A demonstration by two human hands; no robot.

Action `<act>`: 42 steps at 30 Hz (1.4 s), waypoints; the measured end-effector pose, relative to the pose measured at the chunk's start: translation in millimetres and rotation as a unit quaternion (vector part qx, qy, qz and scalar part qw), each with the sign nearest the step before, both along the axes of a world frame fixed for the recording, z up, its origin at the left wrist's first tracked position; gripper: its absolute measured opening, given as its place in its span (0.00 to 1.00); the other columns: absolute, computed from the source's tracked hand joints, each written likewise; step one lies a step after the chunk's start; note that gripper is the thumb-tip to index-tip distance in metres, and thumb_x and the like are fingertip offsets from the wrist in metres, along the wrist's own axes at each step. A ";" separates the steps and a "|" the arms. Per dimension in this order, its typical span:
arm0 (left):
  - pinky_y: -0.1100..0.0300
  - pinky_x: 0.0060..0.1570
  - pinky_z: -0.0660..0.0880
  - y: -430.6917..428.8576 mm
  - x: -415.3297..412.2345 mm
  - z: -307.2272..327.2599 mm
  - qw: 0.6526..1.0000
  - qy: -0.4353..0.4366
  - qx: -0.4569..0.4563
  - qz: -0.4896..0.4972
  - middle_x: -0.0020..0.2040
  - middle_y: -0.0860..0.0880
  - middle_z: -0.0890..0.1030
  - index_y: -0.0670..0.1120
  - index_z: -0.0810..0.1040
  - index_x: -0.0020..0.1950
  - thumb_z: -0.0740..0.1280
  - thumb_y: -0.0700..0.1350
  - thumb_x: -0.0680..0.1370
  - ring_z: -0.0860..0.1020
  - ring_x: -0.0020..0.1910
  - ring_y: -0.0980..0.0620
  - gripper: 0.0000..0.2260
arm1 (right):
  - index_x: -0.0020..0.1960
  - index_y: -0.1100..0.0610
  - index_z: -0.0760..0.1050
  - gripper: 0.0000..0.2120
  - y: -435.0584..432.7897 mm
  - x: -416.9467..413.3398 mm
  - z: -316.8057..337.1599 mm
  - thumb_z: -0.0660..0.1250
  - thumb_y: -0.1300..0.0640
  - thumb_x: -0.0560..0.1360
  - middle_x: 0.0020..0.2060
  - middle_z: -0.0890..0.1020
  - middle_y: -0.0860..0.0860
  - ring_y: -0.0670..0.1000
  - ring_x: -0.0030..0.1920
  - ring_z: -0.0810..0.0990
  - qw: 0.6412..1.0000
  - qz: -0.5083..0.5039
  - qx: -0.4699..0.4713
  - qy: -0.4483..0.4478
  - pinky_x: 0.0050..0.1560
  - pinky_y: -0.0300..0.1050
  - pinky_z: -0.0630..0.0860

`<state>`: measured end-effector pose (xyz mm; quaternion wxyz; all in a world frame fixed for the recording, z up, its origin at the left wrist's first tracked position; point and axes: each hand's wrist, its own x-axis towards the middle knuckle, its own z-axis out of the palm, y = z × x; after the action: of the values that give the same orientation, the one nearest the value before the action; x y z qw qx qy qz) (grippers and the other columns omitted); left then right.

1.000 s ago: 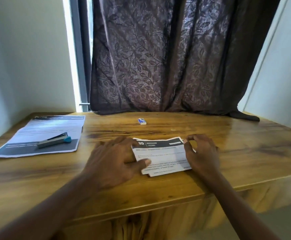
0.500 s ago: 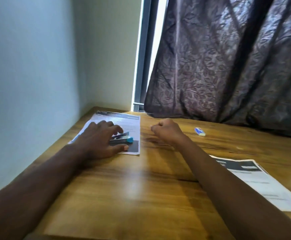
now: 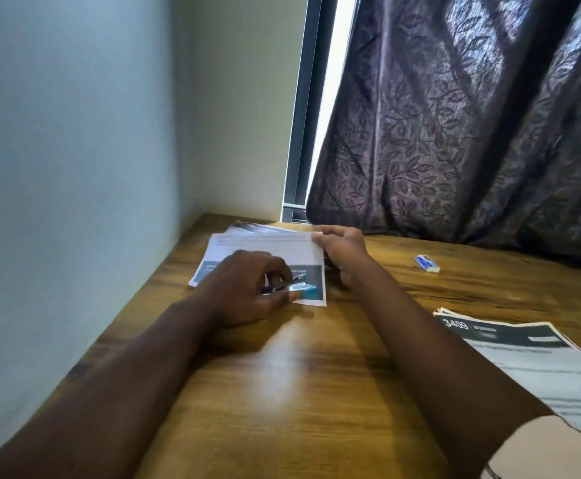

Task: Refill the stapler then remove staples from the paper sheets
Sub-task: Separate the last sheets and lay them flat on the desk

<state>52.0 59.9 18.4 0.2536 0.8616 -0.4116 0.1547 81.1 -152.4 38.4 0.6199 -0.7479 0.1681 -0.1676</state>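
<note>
On the far paper stack (image 3: 264,247) lies the stapler (image 3: 297,288), gripped by the left hand (image 3: 247,288). Beside it, the right hand (image 3: 342,252) pinches that stack's corner. Right of the stapler sit a staple box (image 3: 427,263) and papers (image 3: 530,361) printed "3409".

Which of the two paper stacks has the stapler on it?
The far stack of sheets by the wall, under both hands, carries the stapler; the near-right stack lies untouched.

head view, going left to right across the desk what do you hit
left hand on the stapler → right hand pinching the corner of the far paper stack → small blue-and-white box → second paper stack at the right edge
</note>
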 end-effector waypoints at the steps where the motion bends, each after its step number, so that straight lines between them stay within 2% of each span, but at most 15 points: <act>1: 0.67 0.39 0.71 -2.7 -2.5 0.2 1.000 -0.001 -0.001 -0.009 0.44 0.59 0.82 0.53 0.84 0.53 0.72 0.60 0.73 0.77 0.39 0.60 0.14 | 0.56 0.56 0.83 0.07 -8.0 -4.0 4.0 0.71 0.58 0.78 0.52 0.84 0.54 0.55 0.53 0.83 0.999 -0.013 0.005 -0.030 0.52 0.51 0.83; 4: 0.69 0.38 0.69 -8.4 -6.6 -0.1 0.999 -0.005 0.034 -0.014 0.45 0.60 0.82 0.55 0.83 0.54 0.73 0.60 0.73 0.77 0.40 0.62 0.13 | 0.57 0.58 0.84 0.09 -32.0 -19.6 20.3 0.72 0.58 0.78 0.50 0.86 0.53 0.54 0.53 0.84 0.991 -0.046 -0.056 -0.110 0.55 0.50 0.83; 6: 0.65 0.39 0.69 -10.7 -7.7 0.8 0.998 -0.017 0.052 0.001 0.49 0.61 0.80 0.57 0.81 0.57 0.70 0.64 0.74 0.75 0.43 0.62 0.16 | 0.55 0.57 0.84 0.07 -44.2 -36.7 33.0 0.72 0.58 0.78 0.48 0.86 0.52 0.54 0.51 0.85 0.979 -0.058 -0.103 -0.163 0.51 0.46 0.83; 9: 0.56 0.48 0.76 -10.9 -7.7 4.4 0.994 -0.101 -0.023 0.045 0.59 0.54 0.79 0.56 0.77 0.64 0.66 0.67 0.75 0.76 0.54 0.56 0.23 | 0.52 0.52 0.83 0.04 -49.2 -68.2 44.9 0.70 0.58 0.80 0.46 0.86 0.48 0.49 0.48 0.84 0.954 -0.054 -0.167 -0.245 0.47 0.41 0.81; 12: 0.48 0.58 0.76 -11.6 -9.6 12.9 0.966 -0.216 -0.093 0.105 0.68 0.44 0.73 0.49 0.72 0.72 0.67 0.62 0.75 0.73 0.65 0.45 0.29 | 0.52 0.52 0.82 0.04 -39.7 -94.1 42.9 0.69 0.58 0.80 0.46 0.83 0.48 0.48 0.47 0.81 0.902 -0.056 -0.258 -0.340 0.45 0.37 0.78; 15: 0.45 0.60 0.72 -9.6 -11.7 18.3 0.950 -0.262 -0.107 0.134 0.71 0.41 0.71 0.46 0.70 0.73 0.70 0.58 0.73 0.71 0.67 0.40 0.32 | 0.53 0.56 0.81 0.04 -26.1 -103.7 23.7 0.69 0.61 0.79 0.47 0.79 0.50 0.52 0.48 0.77 0.839 -0.047 -0.359 -0.407 0.47 0.42 0.74; 19: 0.48 0.54 0.70 -12.5 -11.6 14.9 0.945 -0.291 -0.098 0.112 0.61 0.46 0.79 0.49 0.78 0.64 0.67 0.55 0.78 0.76 0.59 0.44 0.17 | 0.54 0.57 0.82 0.06 -14.1 -105.2 1.5 0.70 0.62 0.78 0.49 0.80 0.52 0.54 0.50 0.77 0.817 -0.029 -0.391 -0.423 0.46 0.48 0.76; 23: 0.50 0.51 0.69 -16.2 -9.0 13.9 0.944 -0.292 -0.125 0.091 0.49 0.50 0.82 0.49 0.81 0.51 0.69 0.48 0.77 0.78 0.49 0.47 0.05 | 0.55 0.58 0.81 0.07 -9.1 -106.3 -3.0 0.69 0.60 0.78 0.50 0.79 0.54 0.55 0.52 0.77 0.803 -0.014 -0.422 -0.421 0.48 0.46 0.75; 26: 0.48 0.51 0.70 -16.5 -9.7 15.4 0.939 -0.309 -0.113 0.096 0.47 0.49 0.82 0.48 0.80 0.49 0.68 0.48 0.76 0.78 0.47 0.46 0.05 | 0.59 0.54 0.81 0.11 -7.4 -105.2 -3.8 0.69 0.54 0.78 0.60 0.76 0.56 0.56 0.61 0.74 0.780 -0.046 -0.482 -0.396 0.58 0.51 0.75; 28: 0.48 0.53 0.69 -19.2 -12.7 17.5 0.932 -0.338 -0.085 0.100 0.47 0.48 0.82 0.48 0.80 0.49 0.66 0.50 0.77 0.78 0.47 0.45 0.08 | 0.61 0.50 0.82 0.13 -6.2 -106.3 -1.4 0.70 0.51 0.77 0.68 0.73 0.57 0.59 0.70 0.70 0.733 -0.092 -0.547 -0.393 0.67 0.55 0.69; 29: 0.48 0.53 0.69 -20.8 -14.2 17.7 0.928 -0.352 -0.075 0.101 0.47 0.47 0.83 0.47 0.81 0.48 0.65 0.52 0.78 0.78 0.47 0.45 0.09 | 0.61 0.49 0.83 0.13 -4.6 -107.1 -0.6 0.71 0.50 0.77 0.70 0.73 0.56 0.59 0.72 0.70 0.710 -0.096 -0.574 -0.397 0.68 0.57 0.66; 31: 0.47 0.54 0.69 -23.9 -18.6 17.4 0.920 -0.373 -0.061 0.103 0.47 0.47 0.83 0.46 0.81 0.48 0.66 0.53 0.79 0.78 0.47 0.45 0.11 | 0.56 0.49 0.84 0.09 -0.1 -109.1 -0.1 0.71 0.51 0.78 0.65 0.79 0.53 0.58 0.70 0.73 0.682 -0.078 -0.608 -0.398 0.67 0.59 0.65; 35: 0.46 0.56 0.68 -25.3 -23.2 16.1 0.919 -0.375 -0.065 0.107 0.47 0.48 0.84 0.47 0.82 0.48 0.71 0.53 0.77 0.78 0.47 0.46 0.09 | 0.51 0.50 0.83 0.04 -0.5 -109.1 0.3 0.72 0.54 0.77 0.49 0.83 0.48 0.55 0.57 0.79 0.686 -0.065 -0.610 -0.391 0.63 0.60 0.68; 39: 0.46 0.57 0.68 -24.4 -21.9 17.2 0.925 -0.361 -0.083 0.089 0.46 0.49 0.83 0.48 0.81 0.48 0.70 0.53 0.76 0.78 0.47 0.46 0.09 | 0.51 0.51 0.81 0.04 -5.0 -110.9 4.0 0.72 0.54 0.76 0.48 0.82 0.49 0.53 0.56 0.75 0.671 -0.053 -0.636 -0.377 0.64 0.57 0.65; 42: 0.47 0.56 0.67 -16.7 -16.2 19.5 0.932 -0.338 -0.094 0.090 0.46 0.49 0.84 0.48 0.81 0.47 0.68 0.53 0.76 0.78 0.47 0.47 0.10 | 0.51 0.52 0.81 0.04 -12.6 -110.4 8.0 0.70 0.54 0.77 0.48 0.82 0.49 0.54 0.55 0.77 0.685 -0.065 -0.623 -0.373 0.63 0.56 0.65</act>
<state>35.8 43.2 37.8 0.1649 0.7640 -0.3771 0.4968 -29.3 -164.9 46.3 0.0106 -0.8246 -0.1718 -0.5389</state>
